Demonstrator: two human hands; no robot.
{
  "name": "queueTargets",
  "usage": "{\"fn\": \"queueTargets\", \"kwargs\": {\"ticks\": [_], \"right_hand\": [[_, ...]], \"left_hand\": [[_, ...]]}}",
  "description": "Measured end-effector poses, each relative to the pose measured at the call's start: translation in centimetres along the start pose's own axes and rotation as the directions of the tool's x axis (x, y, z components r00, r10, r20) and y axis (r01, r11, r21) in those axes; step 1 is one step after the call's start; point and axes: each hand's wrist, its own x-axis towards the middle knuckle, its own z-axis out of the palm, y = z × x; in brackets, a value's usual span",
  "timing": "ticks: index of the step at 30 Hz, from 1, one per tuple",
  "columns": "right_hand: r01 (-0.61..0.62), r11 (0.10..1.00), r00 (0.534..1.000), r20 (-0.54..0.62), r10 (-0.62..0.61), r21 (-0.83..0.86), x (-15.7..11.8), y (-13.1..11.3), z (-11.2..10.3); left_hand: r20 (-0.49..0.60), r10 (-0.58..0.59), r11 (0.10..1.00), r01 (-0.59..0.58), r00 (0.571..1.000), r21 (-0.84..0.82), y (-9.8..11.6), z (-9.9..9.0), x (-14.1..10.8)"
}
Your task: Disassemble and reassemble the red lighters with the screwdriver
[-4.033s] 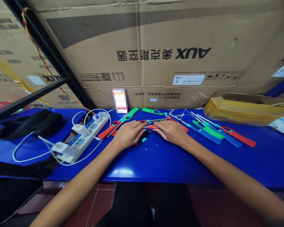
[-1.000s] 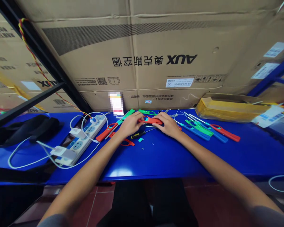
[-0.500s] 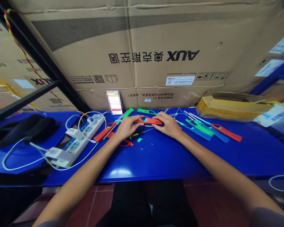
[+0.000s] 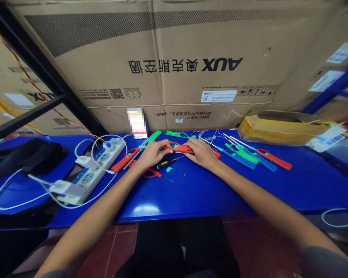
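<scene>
Both hands hold one red lighter casing [image 4: 178,147] with a green trigger piece above the blue table. My left hand [image 4: 154,153] pinches its left end, and my right hand [image 4: 202,153] is wrapped round its right end. Just below lies a black and yellow screwdriver [image 4: 166,163], with a small green piece [image 4: 169,170] beside it. Left of my left hand is a red lighter [image 4: 125,160]; a red casing part [image 4: 152,173] lies under that wrist. Blue, green and red lighters, among them a red one [image 4: 274,159], lie to the right.
A white power strip [image 4: 96,170] with plugs and cables lies on the blue table [image 4: 174,200] at left, near a black cloth item [image 4: 24,158]. A phone [image 4: 137,123] leans on the large carton [image 4: 174,42]. An open yellow-taped box [image 4: 272,129] stands at back right.
The whole view has shifted slightly. The red casing stays between both hands, tilted a little differently, and more of the screwdriver's shaft shows.
</scene>
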Motion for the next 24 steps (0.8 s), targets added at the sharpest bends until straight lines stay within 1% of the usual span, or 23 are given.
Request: {"fn": "queueTargets", "kwargs": {"ticks": [4,7,10,14,17,19,22,24], "right_hand": [[0.005,1.000,1.000,0.025,-0.006,0.019,-0.2,0.9,-0.1],[-0.032,0.998,0.998,0.047,0.030,0.055,-0.3,1.5,0.0],[-0.064,0.989,0.996,0.069,0.055,0.131,-0.1,1.8,0.4],[-0.135,0.967,0.991,0.043,0.128,0.217,0.2,2.0,0.5],[-0.195,0.939,0.981,0.053,0.188,0.282,0.2,2.2,0.4],[-0.240,0.915,0.970,0.111,0.215,0.323,0.1,2.5,0.4],[-0.265,0.898,0.960,0.188,0.209,0.353,-0.1,2.7,0.6],[-0.245,0.905,0.964,0.190,0.188,0.349,-0.2,2.7,0.7]], "left_hand": [[-0.023,0.001,0.997,0.001,1.000,0.082,0.1,0.5,0.1],[-0.031,0.009,0.995,-0.005,0.999,0.095,-0.2,0.7,0.2],[-0.019,0.003,0.993,-0.001,1.000,0.115,-0.6,0.6,0.1],[-0.054,-0.006,0.989,0.014,0.999,0.150,-0.5,0.3,0.1],[-0.066,-0.022,0.992,0.030,0.998,0.122,0.0,0.1,0.1],[-0.038,-0.062,0.994,0.065,0.997,0.089,0.3,0.1,0.2],[0.003,-0.143,0.989,0.142,0.990,0.042,0.5,0.1,0.2],[0.007,-0.165,0.986,0.165,0.986,0.010,0.5,0.1,0.2]]}}
